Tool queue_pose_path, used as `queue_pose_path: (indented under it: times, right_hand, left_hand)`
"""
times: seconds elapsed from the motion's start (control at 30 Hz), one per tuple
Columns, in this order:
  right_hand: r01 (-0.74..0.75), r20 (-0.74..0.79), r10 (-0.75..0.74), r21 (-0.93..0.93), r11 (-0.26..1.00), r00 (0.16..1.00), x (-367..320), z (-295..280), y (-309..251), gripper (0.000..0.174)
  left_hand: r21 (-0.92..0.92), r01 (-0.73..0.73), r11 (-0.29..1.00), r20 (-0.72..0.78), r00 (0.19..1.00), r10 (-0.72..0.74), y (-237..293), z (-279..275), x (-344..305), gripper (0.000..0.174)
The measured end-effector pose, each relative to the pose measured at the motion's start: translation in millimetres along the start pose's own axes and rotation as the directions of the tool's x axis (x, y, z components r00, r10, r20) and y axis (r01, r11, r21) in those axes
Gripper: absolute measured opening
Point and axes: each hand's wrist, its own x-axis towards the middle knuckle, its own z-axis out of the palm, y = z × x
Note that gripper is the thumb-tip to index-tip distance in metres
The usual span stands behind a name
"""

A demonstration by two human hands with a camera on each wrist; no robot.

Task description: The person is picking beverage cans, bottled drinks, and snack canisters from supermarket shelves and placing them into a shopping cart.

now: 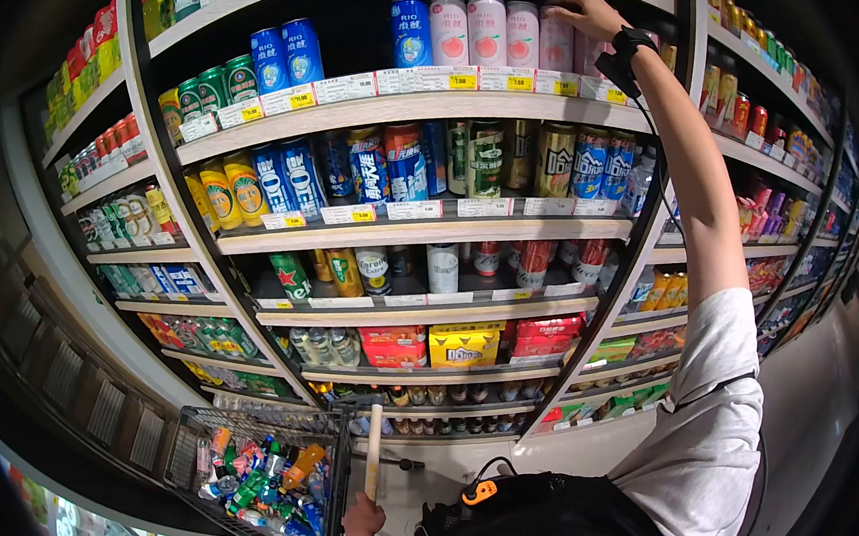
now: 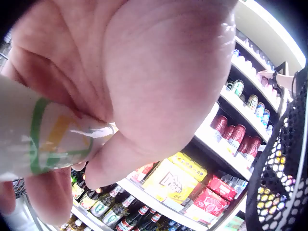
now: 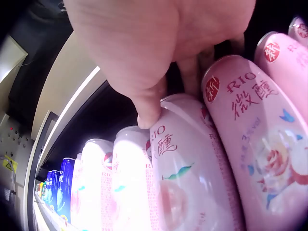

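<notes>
At the upper shelf, my right hand (image 1: 589, 16) reaches over a row of pink drink cans (image 1: 486, 35). In the right wrist view its thumb lies against the near side of one pink RIO can (image 3: 185, 168) at the rim, with fingers behind the top, pinching it. A darker pink can (image 3: 255, 125) stands right beside that one. Low down, my left hand (image 1: 364, 518) grips the handle (image 1: 374, 448) of a shopping cart (image 1: 275, 419). The left wrist view shows the palm and thumb round this white handle with its green and orange print.
Blue cans (image 1: 411, 34) stand left of the pink row, above price tags on the shelf edge (image 1: 401, 102). Lower shelves carry more cans and boxed packs, including a yellow pack (image 1: 466, 344). Several bottles (image 1: 260, 480) fill the cart basket. A black bag (image 1: 551, 530) hangs at my front.
</notes>
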Motion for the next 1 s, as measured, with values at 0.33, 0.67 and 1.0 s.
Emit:
queue_pose_path:
  times: [0.33,0.67,1.0]
  right_hand:
    - [0.061,0.013,-0.063,0.104,0.993,0.998,-18.5,-25.6,-18.5,0.040]
    - [0.005,0.016,-0.008,0.181,0.984,1.000,-3.7,-17.0,-60.9,0.048]
    - [-0.028,0.015,0.026,0.106,0.994,1.000,5.5,-1.0,-62.2,0.049]
  left_hand:
    - [-0.042,-0.022,0.999,-0.003,1.000,0.022,-2.5,0.7,-0.1,0.034]
    - [-0.064,-0.031,0.997,-0.014,0.999,0.031,-4.7,-0.1,-1.8,0.034]
    - [-0.045,-0.044,0.998,-0.038,0.998,0.043,-7.1,5.2,-0.3,0.033]
